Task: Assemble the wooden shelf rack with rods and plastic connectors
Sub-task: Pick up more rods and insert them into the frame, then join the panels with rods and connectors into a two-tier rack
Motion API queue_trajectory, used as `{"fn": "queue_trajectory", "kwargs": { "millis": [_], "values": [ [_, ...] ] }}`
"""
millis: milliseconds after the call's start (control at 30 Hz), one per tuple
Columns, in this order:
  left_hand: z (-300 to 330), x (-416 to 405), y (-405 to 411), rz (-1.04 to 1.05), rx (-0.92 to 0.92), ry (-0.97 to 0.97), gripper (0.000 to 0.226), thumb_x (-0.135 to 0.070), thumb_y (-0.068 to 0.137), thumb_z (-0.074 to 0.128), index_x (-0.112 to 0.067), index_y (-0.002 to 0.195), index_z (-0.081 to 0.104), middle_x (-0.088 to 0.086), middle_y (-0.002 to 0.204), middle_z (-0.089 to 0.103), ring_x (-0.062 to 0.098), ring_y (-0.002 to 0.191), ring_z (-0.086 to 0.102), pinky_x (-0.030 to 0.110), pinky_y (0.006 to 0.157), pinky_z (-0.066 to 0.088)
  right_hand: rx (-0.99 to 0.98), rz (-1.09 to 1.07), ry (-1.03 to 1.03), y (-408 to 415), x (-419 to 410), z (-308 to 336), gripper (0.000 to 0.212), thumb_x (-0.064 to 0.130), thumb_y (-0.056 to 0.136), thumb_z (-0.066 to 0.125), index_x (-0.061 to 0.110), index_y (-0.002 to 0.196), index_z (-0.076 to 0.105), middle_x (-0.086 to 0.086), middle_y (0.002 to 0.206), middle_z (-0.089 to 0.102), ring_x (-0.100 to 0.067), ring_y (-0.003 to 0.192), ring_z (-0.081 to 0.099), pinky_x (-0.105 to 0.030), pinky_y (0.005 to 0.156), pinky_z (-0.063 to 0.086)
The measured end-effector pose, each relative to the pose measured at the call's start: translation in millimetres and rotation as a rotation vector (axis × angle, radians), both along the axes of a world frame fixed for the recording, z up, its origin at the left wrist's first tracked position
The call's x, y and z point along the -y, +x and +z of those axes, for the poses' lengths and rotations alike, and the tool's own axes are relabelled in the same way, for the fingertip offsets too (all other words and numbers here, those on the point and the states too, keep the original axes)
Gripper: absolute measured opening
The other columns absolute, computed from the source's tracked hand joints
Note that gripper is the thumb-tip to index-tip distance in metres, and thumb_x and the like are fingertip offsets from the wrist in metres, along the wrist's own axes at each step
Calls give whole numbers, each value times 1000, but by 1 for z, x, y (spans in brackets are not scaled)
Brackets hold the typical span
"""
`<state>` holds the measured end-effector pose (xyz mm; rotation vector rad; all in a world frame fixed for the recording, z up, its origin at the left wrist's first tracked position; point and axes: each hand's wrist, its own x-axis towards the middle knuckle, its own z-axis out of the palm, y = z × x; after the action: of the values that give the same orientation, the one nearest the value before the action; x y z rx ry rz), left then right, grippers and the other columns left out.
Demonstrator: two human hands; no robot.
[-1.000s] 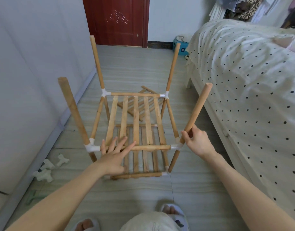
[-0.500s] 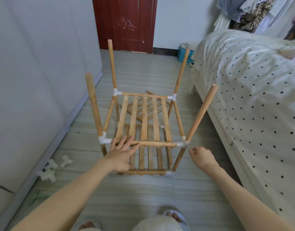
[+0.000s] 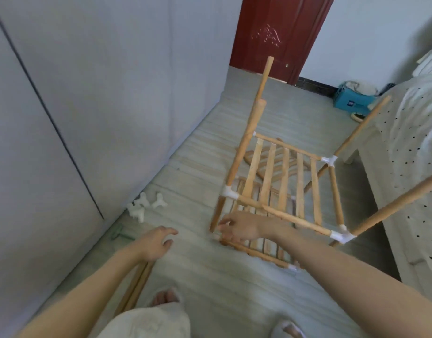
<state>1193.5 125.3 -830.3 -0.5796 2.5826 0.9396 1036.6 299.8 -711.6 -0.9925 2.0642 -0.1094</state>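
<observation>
Grey floor beside the wall holds white connectors [image 3: 146,205], far-left of the left hand [image 3: 158,242], which hovers loosely open and empty, nearer them. Right hand [image 3: 236,228], fingers curled, sits at the rack [image 3: 283,191] near-left leg; grip unclear.

Both arms outstretched, left hand [image 3: 158,242] low with loose fingers, right hand [image 3: 239,228] crossed leftward, fingers curled.

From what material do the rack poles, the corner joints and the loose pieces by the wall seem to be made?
Rack poles: apparently wood, light tan, matte, unpainted; the blur hides any grain.
Corner joints: probably plastic, plain white and smooth, moulded with several sockets.
Loose pieces by the wall: same white look, so probably the same plastic.
</observation>
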Motion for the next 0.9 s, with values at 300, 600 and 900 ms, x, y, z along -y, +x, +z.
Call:
{"fn": "queue_trajectory", "kwargs": {
  "millis": [300,600,900],
  "values": [
    [-98,84,5,225,118,-207,60,-15,94,41,-20,149,16,8,157,2,26,144,2,39,116,17,15,100,75,7,110,-174,51,36,101,32,21,148,20,-6,150,34,-26,132,38,-34,104,33],
    [-159,142,-31,138,194,-508,73,-7,89,44,-21,150,6,3,156,7,32,141,4,44,110,20,-93,247,110,1,118,-270,54,27,100,36,26,149,14,2,158,-8,-22,145,-4,-39,114,22],
    [-156,123,-31,89,23,-594,41,-22,94,47,-24,134,43,2,127,55,24,128,29,39,95,15,108,40,187,1,105,-248,56,32,101,36,25,150,12,1,159,3,-20,144,14,-35,114,19]
  ]
}}
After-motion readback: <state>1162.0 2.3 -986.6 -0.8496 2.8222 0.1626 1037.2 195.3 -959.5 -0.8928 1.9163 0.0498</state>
